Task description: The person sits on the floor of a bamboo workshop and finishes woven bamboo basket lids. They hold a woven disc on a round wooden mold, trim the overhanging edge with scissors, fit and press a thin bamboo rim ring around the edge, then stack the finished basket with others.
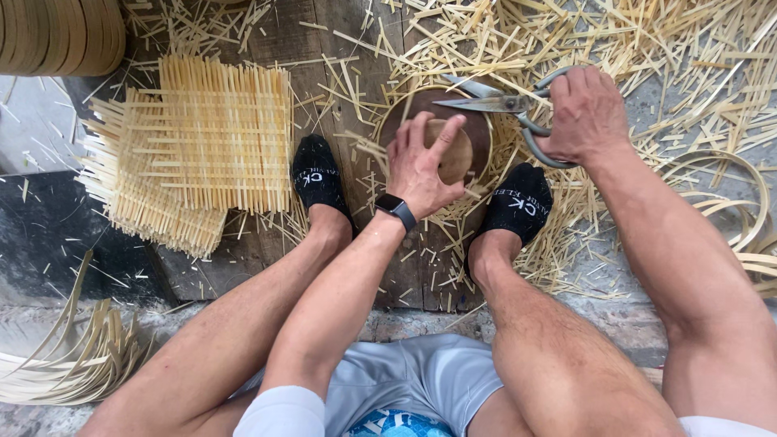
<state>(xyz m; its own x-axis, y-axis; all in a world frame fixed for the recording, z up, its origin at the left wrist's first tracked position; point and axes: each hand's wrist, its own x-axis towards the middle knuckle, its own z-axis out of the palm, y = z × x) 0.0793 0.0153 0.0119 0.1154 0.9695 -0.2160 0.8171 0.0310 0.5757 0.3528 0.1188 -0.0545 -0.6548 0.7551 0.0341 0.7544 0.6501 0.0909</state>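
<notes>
Pressing, left hand: the left hand (421, 162) lies spread on a round wooden block (453, 150), fingers apart, gripping nothing, pinning the work flat between the feet.
Right hand: the right hand (584, 113) is clamped on the grey handles of large shears (506, 109); the blades lie nearly together across the far rim of the disc.
Work: a round bamboo disc (433, 133), ringed by a pale hoop, lies on a dark plank (405, 259) on the floor, under the block and just ahead of the socks (317, 174).
Doing it well: judging from the grip, trimming goes best with the block held dead still, the blades run close along the hoop, and the left fingertips kept back from the cutting edge.
Wrist: a dark watch (396, 209) sits on the left wrist.
Left of the feet: a stack of woven mats (194, 137) with ragged strip ends, well apart from the disc.
Far left corner: a pile of finished hoops (61, 32), partly out of frame.
Lower left: a sheaf of long strips (73, 356) curved on the floor.
Right: loose bent hoops (728, 202) beside the right forearm.
In the way: offcuts (615, 48) litter the floor thickly round the disc and reach under the shears, where they could snag the blades or hide the rim.
</notes>
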